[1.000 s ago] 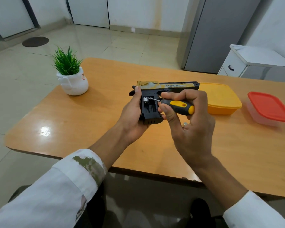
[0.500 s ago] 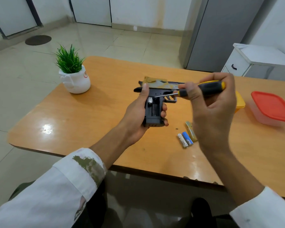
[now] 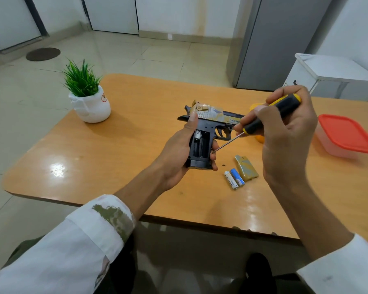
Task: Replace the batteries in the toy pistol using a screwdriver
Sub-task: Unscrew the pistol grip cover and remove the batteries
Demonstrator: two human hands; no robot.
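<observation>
My left hand [image 3: 177,154] grips the black and gold toy pistol [image 3: 208,126] by its grip, held above the table with the barrel pointing right. The battery bay in the grip is open and one battery shows inside. My right hand [image 3: 285,136] holds the yellow and black screwdriver [image 3: 263,117] slanted down to the left, its thin tip near the right edge of the pistol grip by my left fingertips. Two loose batteries [image 3: 234,179], one white and one blue, lie on the table beside the gold battery cover [image 3: 245,168].
A potted green plant in a white pot [image 3: 89,102] stands at the table's left. A clear box with a red lid [image 3: 346,136] sits at the right, and a yellow box [image 3: 258,137] is mostly hidden behind my right hand. The wooden table [image 3: 125,162] has a rounded front edge.
My right hand lifted the screwdriver out of the battery bay, swung up and right, and now angles its tip down beside the grip. The batteries and cover on the table came into sight.
</observation>
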